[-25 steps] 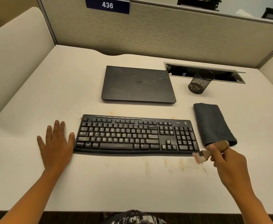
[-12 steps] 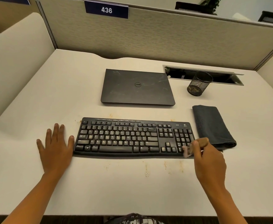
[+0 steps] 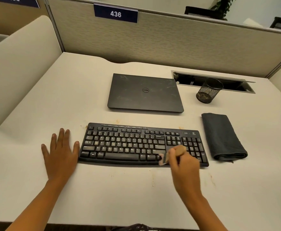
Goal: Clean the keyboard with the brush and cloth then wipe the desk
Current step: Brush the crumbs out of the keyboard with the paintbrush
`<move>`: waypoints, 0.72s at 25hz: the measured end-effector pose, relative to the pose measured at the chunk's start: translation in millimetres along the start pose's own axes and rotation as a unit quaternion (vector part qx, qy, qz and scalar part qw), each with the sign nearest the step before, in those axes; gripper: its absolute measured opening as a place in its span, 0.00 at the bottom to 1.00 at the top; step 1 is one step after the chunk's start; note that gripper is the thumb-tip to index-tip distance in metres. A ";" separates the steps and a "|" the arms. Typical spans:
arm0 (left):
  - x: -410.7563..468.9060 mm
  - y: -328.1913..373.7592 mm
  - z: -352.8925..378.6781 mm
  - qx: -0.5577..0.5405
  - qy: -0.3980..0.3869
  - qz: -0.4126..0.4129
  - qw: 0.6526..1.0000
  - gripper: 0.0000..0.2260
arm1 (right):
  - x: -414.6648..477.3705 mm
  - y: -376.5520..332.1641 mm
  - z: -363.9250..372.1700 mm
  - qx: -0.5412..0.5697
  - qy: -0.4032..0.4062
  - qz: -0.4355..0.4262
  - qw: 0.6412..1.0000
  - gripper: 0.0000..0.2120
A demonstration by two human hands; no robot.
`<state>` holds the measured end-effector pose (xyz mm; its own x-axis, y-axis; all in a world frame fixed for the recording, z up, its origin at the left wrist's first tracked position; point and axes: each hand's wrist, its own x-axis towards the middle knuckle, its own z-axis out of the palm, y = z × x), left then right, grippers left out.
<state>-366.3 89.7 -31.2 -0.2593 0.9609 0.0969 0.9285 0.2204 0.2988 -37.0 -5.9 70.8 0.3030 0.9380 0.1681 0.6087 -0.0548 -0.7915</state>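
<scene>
Right hand [image 3: 184, 165] fingers grip a small wooden-handled brush [image 3: 180, 150], its bristles on the black plastic keyboard [image 3: 128, 144] beneath them. Left hand [image 3: 60, 155] fingers lie spread flat on the beige counter [image 3: 119, 197], just beside the keyboard.

Beige fabric cubicle partitions [image 3: 186, 44] carry a navy sign [image 3: 116, 14] reading 436; a plant [image 3: 223, 7] rises behind

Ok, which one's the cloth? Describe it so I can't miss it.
Start at the black keyboard in the middle of the desk. Just off its right end lies the cloth: dark grey and folded, unlike the rigid laptop and mesh cup behind.
</scene>
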 end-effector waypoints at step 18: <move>1.0 0.0 1.8 -0.007 0.023 -0.003 1.000 0.25 | 7.4 -68.9 89.2 0.101 -0.153 -0.132 0.974 0.09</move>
<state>-366.1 91.0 -32.8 -0.2777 0.9507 0.1383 0.9231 0.2242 0.3124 -142.1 35.3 74.1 -0.0966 0.9700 0.2231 0.4703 0.2420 -0.8487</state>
